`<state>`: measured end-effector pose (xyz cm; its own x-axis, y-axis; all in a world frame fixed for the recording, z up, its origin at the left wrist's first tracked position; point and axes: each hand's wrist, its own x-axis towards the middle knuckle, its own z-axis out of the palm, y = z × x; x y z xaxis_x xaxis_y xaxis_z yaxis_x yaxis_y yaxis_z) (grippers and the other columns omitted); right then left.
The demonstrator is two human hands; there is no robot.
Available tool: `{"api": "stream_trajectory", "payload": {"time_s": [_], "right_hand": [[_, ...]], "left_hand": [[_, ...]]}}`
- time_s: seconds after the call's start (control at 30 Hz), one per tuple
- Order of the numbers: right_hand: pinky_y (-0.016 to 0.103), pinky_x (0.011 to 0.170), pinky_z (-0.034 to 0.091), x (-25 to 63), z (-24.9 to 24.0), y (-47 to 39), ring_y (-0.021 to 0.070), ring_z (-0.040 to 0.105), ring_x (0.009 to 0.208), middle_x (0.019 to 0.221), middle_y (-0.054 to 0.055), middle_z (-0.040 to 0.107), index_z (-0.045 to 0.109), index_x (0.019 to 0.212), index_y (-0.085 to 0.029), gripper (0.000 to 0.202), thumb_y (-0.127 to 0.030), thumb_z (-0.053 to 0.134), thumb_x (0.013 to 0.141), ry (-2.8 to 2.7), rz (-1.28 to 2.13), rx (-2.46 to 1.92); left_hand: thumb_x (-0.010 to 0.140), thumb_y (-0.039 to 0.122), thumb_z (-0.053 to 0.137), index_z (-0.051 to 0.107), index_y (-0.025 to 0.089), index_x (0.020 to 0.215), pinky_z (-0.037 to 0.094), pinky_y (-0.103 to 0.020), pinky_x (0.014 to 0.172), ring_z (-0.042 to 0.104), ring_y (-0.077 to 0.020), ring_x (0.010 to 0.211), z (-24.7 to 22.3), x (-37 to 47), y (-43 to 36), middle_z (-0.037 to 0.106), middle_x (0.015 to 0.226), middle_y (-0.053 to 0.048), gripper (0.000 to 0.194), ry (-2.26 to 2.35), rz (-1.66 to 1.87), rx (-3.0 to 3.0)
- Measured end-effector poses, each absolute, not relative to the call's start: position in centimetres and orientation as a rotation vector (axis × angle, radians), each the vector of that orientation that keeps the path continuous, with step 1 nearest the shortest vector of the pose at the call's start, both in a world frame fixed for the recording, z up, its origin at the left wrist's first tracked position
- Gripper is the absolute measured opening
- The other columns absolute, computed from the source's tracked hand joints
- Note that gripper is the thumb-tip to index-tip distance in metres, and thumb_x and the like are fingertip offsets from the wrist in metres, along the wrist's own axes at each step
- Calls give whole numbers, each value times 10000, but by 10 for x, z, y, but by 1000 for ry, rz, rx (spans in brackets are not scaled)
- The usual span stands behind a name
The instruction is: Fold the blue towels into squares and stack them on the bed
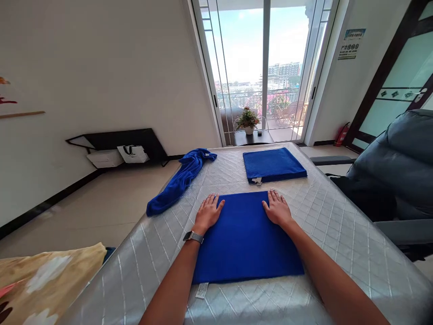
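Blue cloth (pixel 248 239) was laid on quilted surface (pixel 338 225) | left hand (pixel 208 212), right hand (pixel 279 208) were placed flat, outspread, at its far corners | folded cloth (pixel 275 163) was seen beyond

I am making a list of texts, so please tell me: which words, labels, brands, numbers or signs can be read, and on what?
No text is readable.
Upper wall sign: too small, blurred.
Lower wall sign: too small, blurred.
Front tag on nearer blue cloth: too small.
Rear tag on farther blue cloth: too small.
White bag: any print unclear.
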<state>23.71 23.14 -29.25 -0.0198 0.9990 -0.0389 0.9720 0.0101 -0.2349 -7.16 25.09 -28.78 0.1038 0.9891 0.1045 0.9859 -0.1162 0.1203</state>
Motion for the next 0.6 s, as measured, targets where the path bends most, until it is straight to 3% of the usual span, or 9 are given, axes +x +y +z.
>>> {"api": "stream_trajectory", "payload": {"time_s": [0.33,0.6], "right_hand": [[435,1258,57,235,-288,233,217,115,1564,1690,92,181,201,1620,-75,706,-497,176,1055,-2178,197,-2118],[426,1254,67,238,-293,237,211,113,1564,1693,65,182,217,1625,-124,668,-479,182,1061,-2190,178,-2089]], "left_hand": [[1037,595,220,380,123,1559,226,-466,1257,282,-268,1535,-294,-66,251,372,1631,-139,721,2107,269,2343],[1042,579,213,383,106,1556,221,-466,1256,284,-274,1534,-291,-65,249,367,1632,-144,719,2105,261,2347]]}}
